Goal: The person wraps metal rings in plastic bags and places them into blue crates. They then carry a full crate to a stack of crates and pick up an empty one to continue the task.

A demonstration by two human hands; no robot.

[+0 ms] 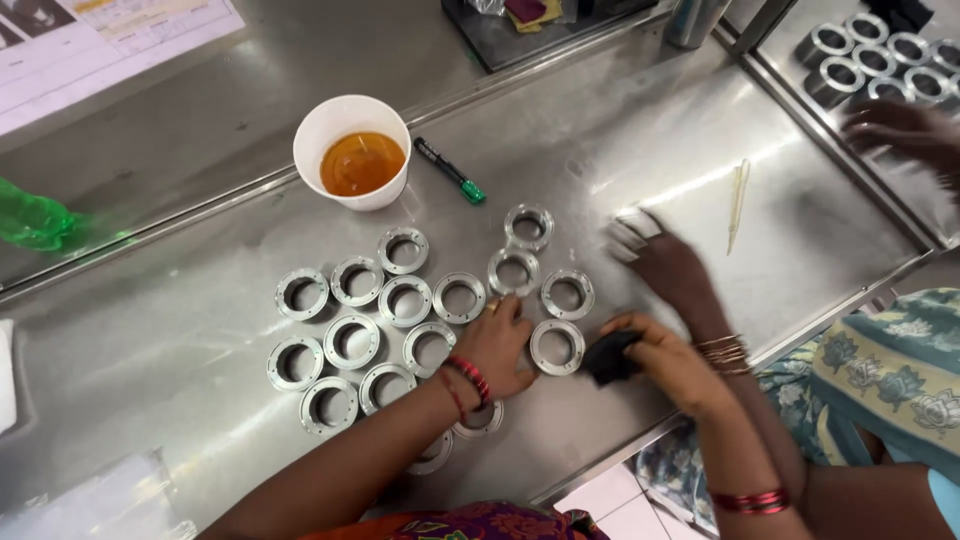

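Observation:
Several flat silver metal rings (350,341) lie in rows on a steel table (180,330). My left hand (500,343), a red thread at its wrist, rests palm down among them, its fingertips touching a ring (459,297); it grips nothing. My right hand (668,365) is closed on a small black pad (610,358) beside another ring (557,347). Just beyond it, a co-worker's blurred hand (668,264) with gold bangles holds a pale ring-like part (630,232).
A white cup of amber liquid (352,152) and a green-capped black marker (450,170) stand behind the rings. A thin pale stick (738,203) lies right. Thicker metal rings (868,58) sit on a neighbouring table, with another blurred hand (900,128). A green bottle (35,222) lies left.

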